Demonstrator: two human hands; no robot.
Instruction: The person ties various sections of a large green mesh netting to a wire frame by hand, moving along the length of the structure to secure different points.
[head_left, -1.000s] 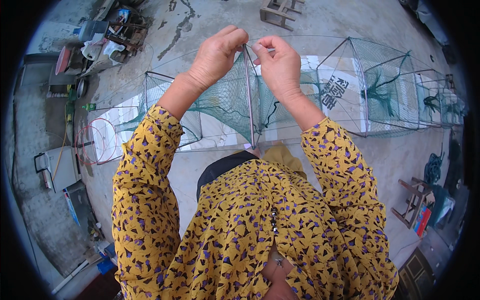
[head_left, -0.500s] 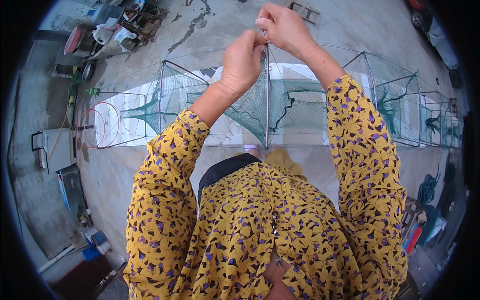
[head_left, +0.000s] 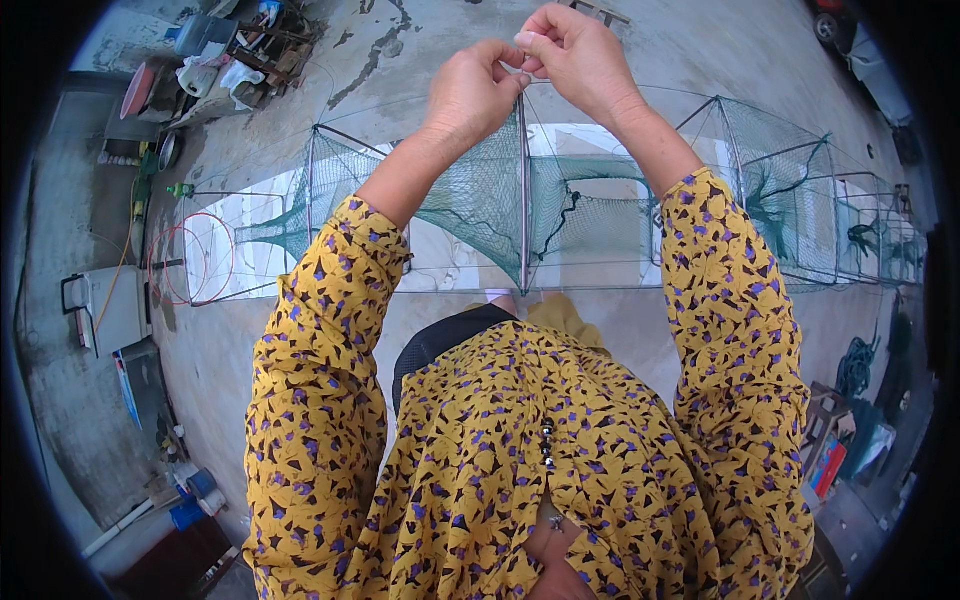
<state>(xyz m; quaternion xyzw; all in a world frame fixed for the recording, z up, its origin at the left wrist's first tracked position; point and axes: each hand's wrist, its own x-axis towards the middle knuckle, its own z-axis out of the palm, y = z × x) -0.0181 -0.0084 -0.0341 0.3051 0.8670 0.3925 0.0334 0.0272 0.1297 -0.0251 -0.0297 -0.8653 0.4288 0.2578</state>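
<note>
Just at the metal rod's (head_left: 523, 190) top, the left hand (head_left: 470, 98) and, slightly higher, the right hand (head_left: 585, 65) pinch fingers together, on what is unclear; green netting (head_left: 485, 200) flanks the rod.

The long green mesh net on rectangular metal frames (head_left: 600, 215) runs left to right before the person, over flat white sheets (head_left: 447, 250); the bare left hand (head_left: 475, 92) and bare right hand (head_left: 580, 62) meet at its middle frame's top; thin round red hoops (head_left: 206, 258) sit at its left end; coiled dark-green rope (head_left: 857, 368) lies nearer, rightward.
</note>
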